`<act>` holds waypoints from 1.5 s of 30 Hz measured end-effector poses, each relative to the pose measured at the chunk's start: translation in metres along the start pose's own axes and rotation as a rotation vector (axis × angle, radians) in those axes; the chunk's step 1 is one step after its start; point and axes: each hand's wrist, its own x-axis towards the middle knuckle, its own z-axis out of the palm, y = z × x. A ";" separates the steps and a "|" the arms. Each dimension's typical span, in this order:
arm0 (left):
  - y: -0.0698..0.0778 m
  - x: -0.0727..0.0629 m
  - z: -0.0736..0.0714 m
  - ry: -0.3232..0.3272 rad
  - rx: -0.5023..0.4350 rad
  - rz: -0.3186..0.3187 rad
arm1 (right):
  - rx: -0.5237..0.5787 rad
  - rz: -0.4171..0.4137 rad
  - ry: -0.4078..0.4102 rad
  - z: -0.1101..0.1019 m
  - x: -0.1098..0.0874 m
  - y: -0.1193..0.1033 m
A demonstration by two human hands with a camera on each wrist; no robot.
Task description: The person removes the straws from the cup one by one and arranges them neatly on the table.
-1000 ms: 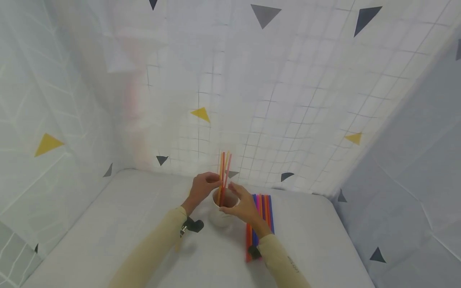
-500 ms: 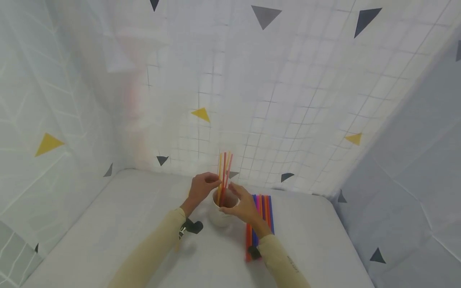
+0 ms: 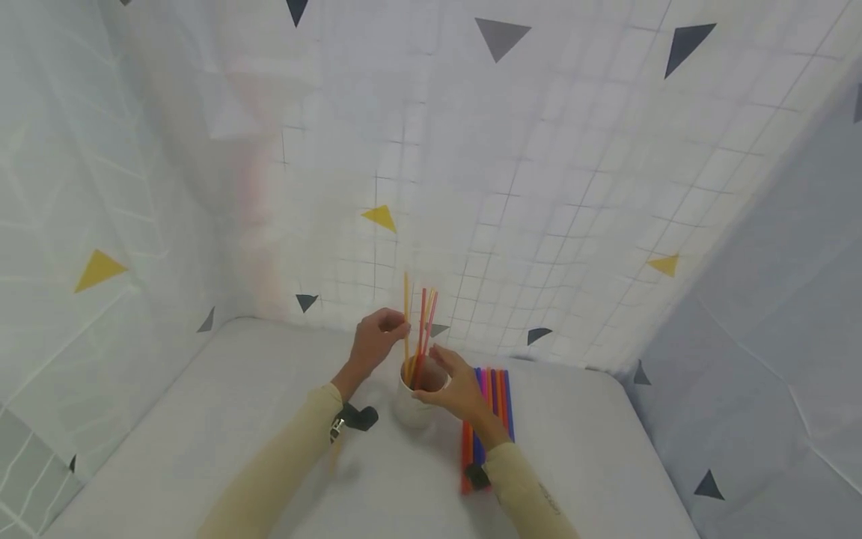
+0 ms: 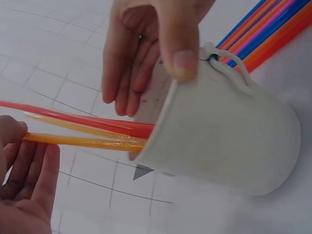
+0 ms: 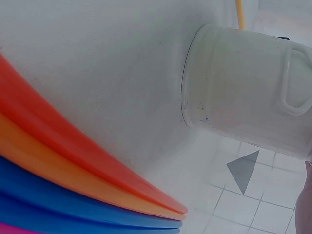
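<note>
A white cup (image 3: pixel 412 410) with a small side handle (image 5: pixel 293 83) stands on the table, several straws leaning in it. Between thumb and fingertips my left hand (image 3: pixel 375 340) pinches a yellow straw (image 4: pixel 73 140), whose lower end is inside the cup. Red straws (image 3: pixel 422 322) and another yellow straw lean beside it, clear of the left fingers. My right hand (image 3: pixel 463 385) holds the cup at its rim. In the left wrist view its thumb (image 4: pixel 183 61) presses the outer wall, and its fingers reach across the opening.
Right of the cup, partly under the right forearm, lies a row of straws (image 3: pixel 498 397) in red, orange, blue and pink. A thin yellow piece (image 3: pixel 336 453) lies by the left wrist. White sheets with triangle marks (image 3: pixel 505 37) enclose the table at the back and sides.
My left hand has moved up and slightly left, raising the yellow straw above the others and apart from them. The right hand stays at the cup's rim.
</note>
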 end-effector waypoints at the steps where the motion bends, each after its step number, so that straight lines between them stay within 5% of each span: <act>1: 0.002 0.001 -0.001 -0.003 -0.013 0.003 | -0.003 -0.002 -0.002 0.000 0.000 0.001; 4: 0.008 0.004 -0.004 -0.003 -0.035 0.013 | -0.003 -0.010 0.009 0.003 0.003 0.016; 14: 0.030 0.018 -0.017 0.056 -0.055 0.084 | -0.019 -0.044 0.016 0.003 0.004 0.018; 23: 0.047 0.029 -0.042 0.062 -0.101 0.132 | 0.038 -0.099 0.018 -0.003 -0.004 -0.016; 27: 0.051 0.029 -0.052 0.064 -0.100 0.145 | 0.035 -0.092 0.020 -0.003 -0.004 -0.013; 35: 0.037 0.020 -0.064 0.065 -0.065 0.096 | 0.006 -0.094 0.049 0.005 0.004 0.018; 45: 0.001 0.007 -0.077 0.070 0.001 -0.001 | 0.020 -0.116 0.043 0.002 0.000 0.000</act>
